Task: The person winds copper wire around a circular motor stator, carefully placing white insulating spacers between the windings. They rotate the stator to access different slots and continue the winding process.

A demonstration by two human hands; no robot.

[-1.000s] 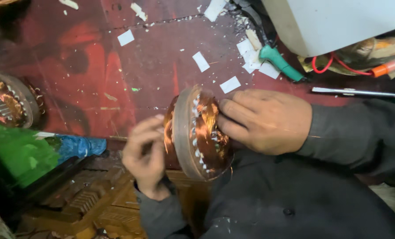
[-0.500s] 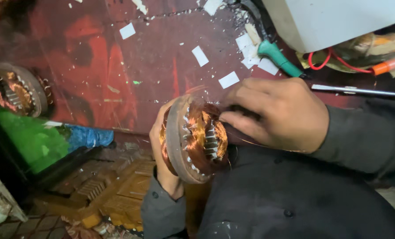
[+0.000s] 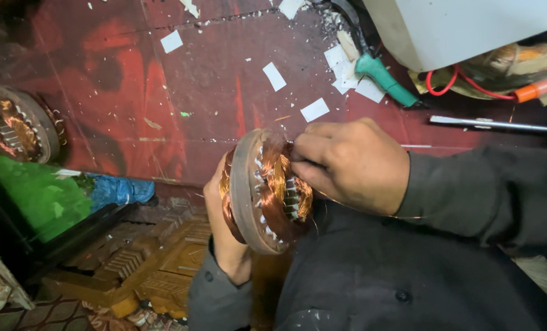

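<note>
The fingers of the right hand [image 3: 353, 162] are bent together and pressed into the copper windings on the face of a round motor stator [image 3: 264, 190], the fingertips pinching at the wire among the slots near its upper right edge. The left hand [image 3: 224, 227] cups the same stator from behind and below, its fingers wrapped around the far side of the ring so that only the thumb side and the wrist show; how tightly those hidden fingers close cannot be told. The stator stands on edge, tilted, held in the air between both hands just in front of the person's dark shirt [image 3: 420, 276] and at the near edge of a worn red table [image 3: 132, 98]. A thin strand of copper wire [image 3: 371, 211] trails from the windings to the right, beneath the right wrist. On the table, farther off, lie scattered white paper slips [image 3: 273, 76], a green-handled tool [image 3: 385, 78], a slim metal rod [image 3: 494, 124] and a looped red wire [image 3: 463, 86] near an orange-tipped tool [image 3: 534, 89]. At the far left edge rests a second stator [image 3: 22, 125], well apart from the hands, above green [image 3: 34, 193] and blue plastic [image 3: 120, 190].
</note>
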